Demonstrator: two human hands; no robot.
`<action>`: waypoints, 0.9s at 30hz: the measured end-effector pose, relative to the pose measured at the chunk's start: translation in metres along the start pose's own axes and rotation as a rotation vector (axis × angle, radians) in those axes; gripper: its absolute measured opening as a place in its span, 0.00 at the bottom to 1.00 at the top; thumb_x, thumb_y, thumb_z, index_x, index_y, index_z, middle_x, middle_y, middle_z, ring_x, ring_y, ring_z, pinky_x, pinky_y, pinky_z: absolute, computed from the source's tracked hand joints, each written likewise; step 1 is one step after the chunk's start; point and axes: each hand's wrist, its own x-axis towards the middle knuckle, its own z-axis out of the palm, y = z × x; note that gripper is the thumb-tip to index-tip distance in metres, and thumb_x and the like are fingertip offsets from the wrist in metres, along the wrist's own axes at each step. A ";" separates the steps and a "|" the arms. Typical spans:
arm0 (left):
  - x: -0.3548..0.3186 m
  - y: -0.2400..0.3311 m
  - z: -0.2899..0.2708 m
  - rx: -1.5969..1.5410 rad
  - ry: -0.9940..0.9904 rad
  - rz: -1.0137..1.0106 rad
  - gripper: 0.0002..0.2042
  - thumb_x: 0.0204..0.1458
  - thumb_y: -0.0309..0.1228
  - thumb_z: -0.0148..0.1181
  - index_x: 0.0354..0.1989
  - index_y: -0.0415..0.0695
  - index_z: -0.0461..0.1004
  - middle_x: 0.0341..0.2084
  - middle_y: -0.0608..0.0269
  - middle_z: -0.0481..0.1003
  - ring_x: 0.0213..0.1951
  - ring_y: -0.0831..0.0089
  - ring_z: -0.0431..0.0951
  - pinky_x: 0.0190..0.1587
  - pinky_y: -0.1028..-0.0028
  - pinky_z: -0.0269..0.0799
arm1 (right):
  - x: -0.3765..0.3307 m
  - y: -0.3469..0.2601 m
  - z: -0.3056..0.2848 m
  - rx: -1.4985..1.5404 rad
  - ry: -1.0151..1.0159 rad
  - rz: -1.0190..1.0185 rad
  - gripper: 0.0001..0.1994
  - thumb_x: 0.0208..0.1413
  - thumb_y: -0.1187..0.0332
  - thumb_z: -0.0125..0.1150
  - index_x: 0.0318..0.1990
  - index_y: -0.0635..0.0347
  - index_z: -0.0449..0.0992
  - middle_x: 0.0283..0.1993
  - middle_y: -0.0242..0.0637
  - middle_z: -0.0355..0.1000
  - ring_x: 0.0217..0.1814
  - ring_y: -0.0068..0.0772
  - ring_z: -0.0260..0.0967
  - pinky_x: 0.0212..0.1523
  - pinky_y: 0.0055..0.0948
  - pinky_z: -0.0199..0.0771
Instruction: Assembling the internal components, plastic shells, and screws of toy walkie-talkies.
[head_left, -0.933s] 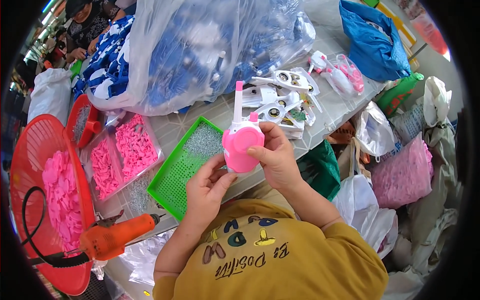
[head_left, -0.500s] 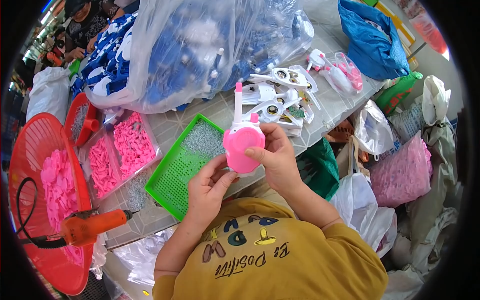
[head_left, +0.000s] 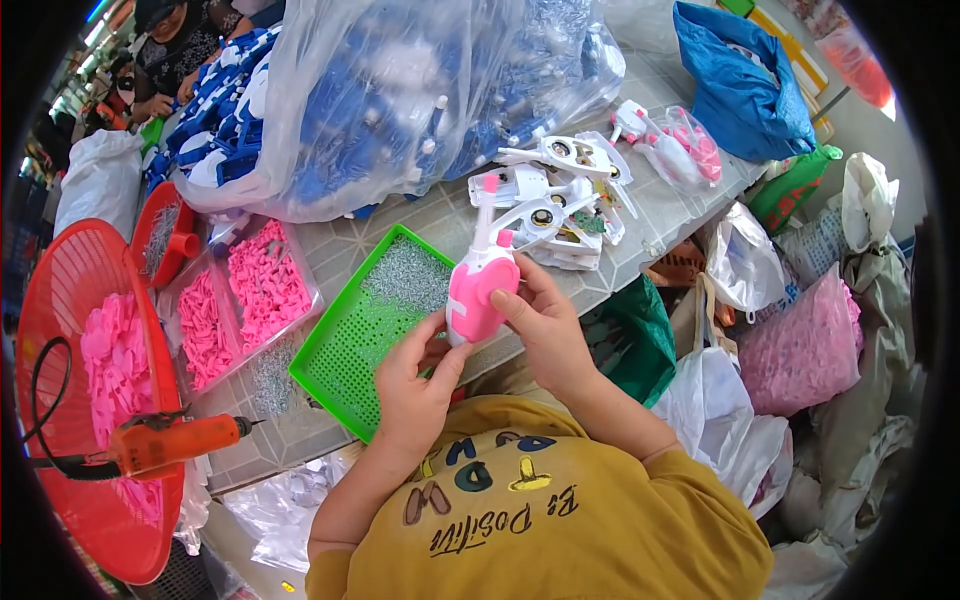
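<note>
A pink and white toy walkie-talkie (head_left: 476, 302) with a pink-tipped antenna is held before my chest, above the table's near edge. My left hand (head_left: 412, 388) pinches its lower end between thumb and fingers. My right hand (head_left: 550, 328) grips its right side, the thumb on the round pink face. The toy is turned so that one side edge shows; its back is hidden. Just behind and left of it lies a green perforated tray (head_left: 335, 352) with small silvery screws (head_left: 408, 276). Beyond the toy rest several open white casings (head_left: 548, 212) with speakers and circuit parts.
An orange electric screwdriver (head_left: 175, 443) hangs at the left before a red basket (head_left: 160, 360) of pink parts. Clear bins hold small pink pieces (head_left: 265, 285). A large plastic bag (head_left: 400, 100) of blue-and-white toys fills the back. Bags (head_left: 800, 345) crowd the right. Another person (head_left: 180, 50) is at far left.
Both hands have rotated the walkie-talkie, so its side edge now shows and its antenna leans right. The screwdriver has swung slightly left.
</note>
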 end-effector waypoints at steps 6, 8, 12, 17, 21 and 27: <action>-0.004 -0.004 -0.004 0.599 0.170 0.541 0.20 0.47 0.22 0.71 0.51 0.37 0.76 0.42 0.52 0.77 0.40 0.59 0.81 0.42 0.68 0.78 | 0.002 0.014 0.006 0.097 -0.155 0.043 0.26 0.71 0.62 0.44 0.73 0.54 0.49 0.69 0.40 0.60 0.66 0.36 0.63 0.64 0.40 0.66; -0.007 -0.004 -0.008 0.594 0.173 0.567 0.20 0.46 0.22 0.71 0.50 0.37 0.76 0.41 0.52 0.77 0.40 0.58 0.80 0.42 0.68 0.78 | 0.007 0.016 0.009 0.138 -0.178 0.049 0.26 0.71 0.59 0.43 0.72 0.54 0.49 0.69 0.41 0.60 0.65 0.38 0.65 0.63 0.42 0.67; -0.030 0.000 -0.031 0.521 0.019 0.487 0.18 0.45 0.21 0.71 0.46 0.36 0.78 0.40 0.53 0.78 0.36 0.61 0.81 0.37 0.70 0.78 | 0.015 0.013 0.014 0.288 -0.277 0.141 0.27 0.71 0.50 0.38 0.71 0.55 0.52 0.69 0.44 0.61 0.61 0.42 0.69 0.62 0.46 0.70; -0.061 -0.007 -0.056 0.455 0.030 0.334 0.11 0.42 0.21 0.72 0.36 0.36 0.80 0.31 0.56 0.80 0.28 0.65 0.81 0.31 0.71 0.77 | 0.027 0.022 0.018 0.346 -0.291 0.328 0.33 0.70 0.41 0.29 0.70 0.56 0.57 0.66 0.43 0.65 0.57 0.44 0.72 0.60 0.49 0.73; -0.076 0.001 -0.092 0.273 -0.212 0.187 0.06 0.37 0.23 0.73 0.21 0.40 0.80 0.18 0.60 0.78 0.22 0.67 0.79 0.26 0.74 0.71 | 0.032 0.024 0.016 0.515 -0.310 0.420 0.36 0.68 0.37 0.26 0.69 0.55 0.60 0.64 0.45 0.68 0.54 0.47 0.74 0.56 0.52 0.76; -0.149 -0.040 -0.207 0.294 0.561 0.037 0.11 0.53 0.32 0.64 0.39 0.37 0.79 0.31 0.60 0.77 0.29 0.74 0.73 0.33 0.72 0.69 | 0.034 0.016 0.009 0.515 -0.252 0.407 0.35 0.67 0.37 0.32 0.69 0.53 0.61 0.63 0.45 0.68 0.53 0.47 0.75 0.53 0.57 0.77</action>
